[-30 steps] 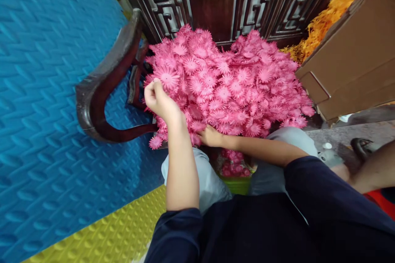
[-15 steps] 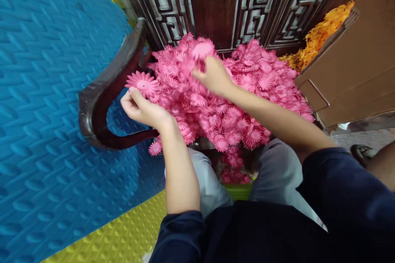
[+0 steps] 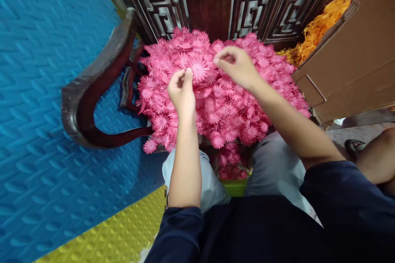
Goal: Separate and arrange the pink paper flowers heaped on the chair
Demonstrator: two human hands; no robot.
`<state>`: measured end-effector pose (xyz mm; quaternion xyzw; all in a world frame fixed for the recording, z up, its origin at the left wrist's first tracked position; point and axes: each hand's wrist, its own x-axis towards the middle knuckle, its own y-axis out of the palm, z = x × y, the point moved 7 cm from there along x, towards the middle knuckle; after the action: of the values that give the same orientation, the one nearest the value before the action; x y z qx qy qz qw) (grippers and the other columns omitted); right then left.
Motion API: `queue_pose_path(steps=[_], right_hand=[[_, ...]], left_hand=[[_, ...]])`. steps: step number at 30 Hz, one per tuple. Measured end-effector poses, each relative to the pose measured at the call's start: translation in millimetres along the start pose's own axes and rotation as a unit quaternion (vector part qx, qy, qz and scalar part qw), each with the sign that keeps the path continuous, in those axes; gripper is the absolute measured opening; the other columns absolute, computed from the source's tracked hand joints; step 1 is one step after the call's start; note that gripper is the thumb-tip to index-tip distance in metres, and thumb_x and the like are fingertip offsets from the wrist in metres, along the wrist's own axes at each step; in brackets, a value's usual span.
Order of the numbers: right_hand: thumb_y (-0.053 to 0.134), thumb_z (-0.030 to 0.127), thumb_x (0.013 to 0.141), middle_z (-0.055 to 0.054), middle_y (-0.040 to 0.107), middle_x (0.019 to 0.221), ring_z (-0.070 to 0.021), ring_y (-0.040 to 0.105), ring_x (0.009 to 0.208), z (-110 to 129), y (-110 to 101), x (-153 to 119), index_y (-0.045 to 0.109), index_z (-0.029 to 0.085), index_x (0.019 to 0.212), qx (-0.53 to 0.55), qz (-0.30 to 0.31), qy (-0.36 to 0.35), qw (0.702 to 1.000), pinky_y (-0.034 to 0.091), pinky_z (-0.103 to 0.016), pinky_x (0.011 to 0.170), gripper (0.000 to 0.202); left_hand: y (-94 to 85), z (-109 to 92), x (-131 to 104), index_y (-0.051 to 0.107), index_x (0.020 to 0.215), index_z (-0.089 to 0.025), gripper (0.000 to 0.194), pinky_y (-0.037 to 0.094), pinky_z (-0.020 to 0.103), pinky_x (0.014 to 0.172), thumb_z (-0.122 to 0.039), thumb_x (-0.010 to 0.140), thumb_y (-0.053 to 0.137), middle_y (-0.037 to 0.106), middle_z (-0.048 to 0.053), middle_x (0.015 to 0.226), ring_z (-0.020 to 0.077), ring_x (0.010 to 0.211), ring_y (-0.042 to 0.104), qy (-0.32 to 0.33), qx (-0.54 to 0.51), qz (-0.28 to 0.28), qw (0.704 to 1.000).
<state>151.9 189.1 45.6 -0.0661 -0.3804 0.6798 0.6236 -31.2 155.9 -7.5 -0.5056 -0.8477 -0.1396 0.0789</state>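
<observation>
My left hand (image 3: 182, 88) is closed, pinching the edge of a pink artificial flower head (image 3: 198, 68) between thumb and fingers. The flower faces up, with long petals and a small dark dot at its centre. Just right of it, my right hand (image 3: 236, 65) is curled with thumb and fingertips together; whatever it pinches, if anything, is too small to make out. Both hands are above a large heap of pink flower heads (image 3: 222, 111) piled on a dark wooden chair seat.
The chair's curved armrest (image 3: 72, 109) rises on the left over a blue textured mat (image 3: 33, 131). Behind the heap stands the carved wooden backrest (image 3: 208, 4). A cardboard box (image 3: 354, 61) and orange petals (image 3: 324, 24) are at the right. Another person's leg (image 3: 376, 156) shows at the right edge.
My left hand has moved right, carrying its flower from beside the armrest to above the heap's middle. My right hand has moved right, away from the pale pink flower piece it was by.
</observation>
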Motion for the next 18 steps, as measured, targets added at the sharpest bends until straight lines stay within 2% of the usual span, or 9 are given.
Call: queue_pose_path(steps=[4, 7, 10, 13, 15, 18], right_hand=[[0.057, 0.033, 0.083, -0.005, 0.067, 0.096, -0.0223, 0.059, 0.096, 15, 3, -66, 0.064, 0.018, 0.089, -0.056, -0.048, -0.018, 0.997, 0.042, -0.048, 0.096, 0.017], [0.062, 0.04, 0.081, -0.006, 0.068, 0.1, -0.0223, 0.06, 0.097, 18, 6, -92, 0.064, 0.019, 0.092, -0.033, -0.068, -0.028, 0.997, 0.043, -0.044, 0.094, 0.023], [0.055, 0.049, 0.084, -0.007, 0.066, 0.1, -0.017, 0.061, 0.089, 4, -2, -99, 0.061, 0.019, 0.099, 0.103, -0.114, 0.022, 0.988, 0.048, -0.035, 0.084, 0.034], [0.055, 0.058, 0.081, -0.004, 0.066, 0.09, -0.0133, 0.062, 0.079, -14, -3, -95, 0.06, 0.02, 0.095, 0.251, -0.102, 0.077, 0.96, 0.052, -0.03, 0.074, 0.042], [0.06, 0.059, 0.076, 0.0, 0.064, 0.078, -0.0111, 0.06, 0.07, -21, -1, -92, 0.06, 0.02, 0.085, 0.303, -0.082, 0.099, 0.944, 0.052, -0.027, 0.07, 0.04], [0.067, 0.056, 0.072, 0.003, 0.062, 0.068, -0.0091, 0.059, 0.065, -26, -4, -92, 0.061, 0.02, 0.078, 0.334, -0.097, 0.119, 0.93, 0.053, -0.026, 0.071, 0.037]], left_hand=[[7.2, 0, -13, 0.064, 0.081, -0.018, 0.039, 0.049, 0.025, 0.073, -0.055, 0.07, 0.07, 0.065, 0.002, 0.081, 0.0121, 0.078, 0.06, -0.008, 0.004, 0.012, 1.0], [13.7, -2, -21, 0.065, 0.082, -0.02, 0.033, 0.049, 0.024, 0.073, -0.051, 0.072, 0.071, 0.066, 0.001, 0.08, 0.0117, 0.077, 0.061, -0.009, 0.002, 0.033, 0.999], [24.3, -4, -28, 0.065, 0.082, -0.02, 0.028, 0.049, 0.024, 0.074, -0.044, 0.071, 0.074, 0.067, 0.001, 0.08, 0.0116, 0.077, 0.062, -0.013, -0.014, 0.075, 0.997], [35.3, -8, -35, 0.064, 0.081, -0.02, 0.026, 0.049, 0.023, 0.07, -0.041, 0.07, 0.074, 0.067, 0.001, 0.079, 0.0107, 0.073, 0.063, -0.011, -0.004, 0.112, 0.994], [39.8, -13, -39, 0.063, 0.08, -0.02, 0.025, 0.048, 0.022, 0.067, -0.04, 0.07, 0.075, 0.067, 0.001, 0.079, 0.0101, 0.071, 0.062, 0.005, 0.008, 0.116, 0.993], [43.0, -20, -45, 0.062, 0.075, -0.019, 0.021, 0.047, 0.022, 0.068, -0.036, 0.072, 0.074, 0.067, 0.0, 0.077, 0.0099, 0.069, 0.061, 0.036, 0.034, 0.105, 0.993]])
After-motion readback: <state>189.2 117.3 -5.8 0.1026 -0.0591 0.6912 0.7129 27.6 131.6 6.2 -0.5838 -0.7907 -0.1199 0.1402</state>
